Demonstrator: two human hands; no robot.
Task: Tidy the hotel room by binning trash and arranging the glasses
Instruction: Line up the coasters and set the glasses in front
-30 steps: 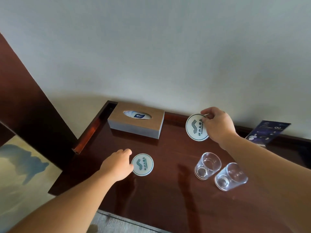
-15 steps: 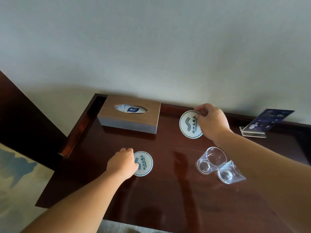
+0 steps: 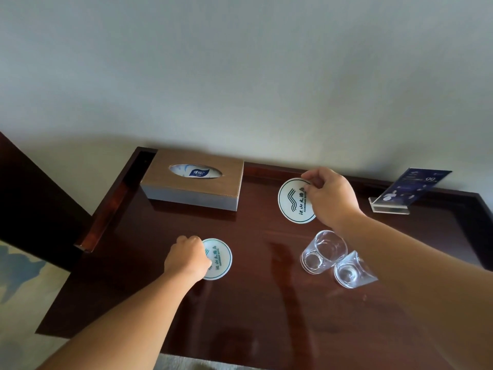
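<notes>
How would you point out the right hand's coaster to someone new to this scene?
On the desk, look right of the tissue box. The round white coaster is pinched by the right hand. Unlike the front coaster under the left hand, it is farther back, beyond the two glasses.

Tissue box (image 3: 186, 196) and sign holder (image 3: 408, 188) sit on desk (image 3: 253, 303).

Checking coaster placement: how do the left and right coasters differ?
The left coaster lies nearer the camera; the right coaster is farther back. The left hand holds the left coaster's side; the right hand pinches the right coaster's top rim. Both are round, white, same green logo.
</notes>
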